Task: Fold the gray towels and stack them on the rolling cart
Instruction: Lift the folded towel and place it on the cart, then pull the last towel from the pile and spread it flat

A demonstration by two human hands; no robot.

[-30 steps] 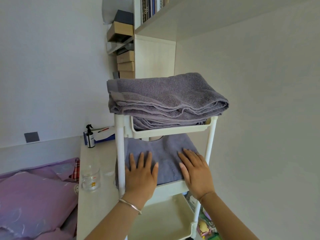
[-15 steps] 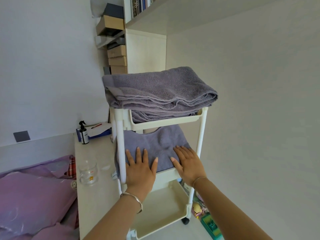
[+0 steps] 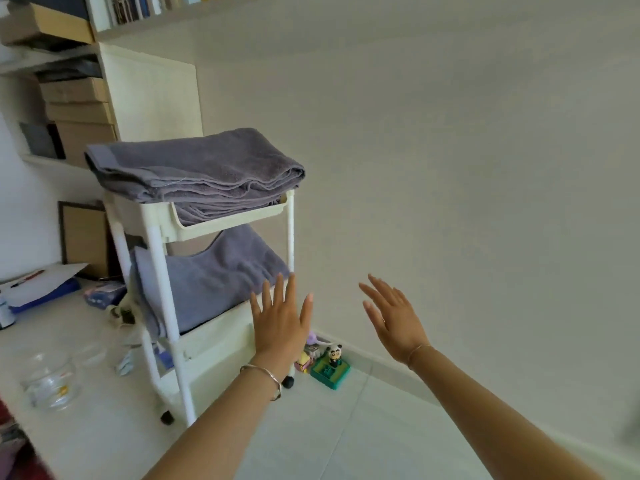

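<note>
A cream rolling cart (image 3: 156,244) stands left of centre. Folded gray towels (image 3: 197,168) lie stacked on its top tray, overhanging the rim. Another gray towel (image 3: 214,275) lies flat on the middle tray. My left hand (image 3: 280,320) hangs in front of the cart's right front corner, fingers straight and spread, holding nothing. My right hand (image 3: 394,317) is out to the right of the cart, in front of the wall, fingers straight and empty. Neither hand touches a towel.
A white desk (image 3: 86,375) at the left carries a glass cup (image 3: 52,379), papers and a blue book (image 3: 41,292). Shelves with boxes (image 3: 76,109) rise behind the cart. Small toys (image 3: 329,365) sit on the floor by the wall, right of the cart.
Both hands have lifted off the middle-tray towel and pulled back to the right. The view has swung right and backed away from the cart.
</note>
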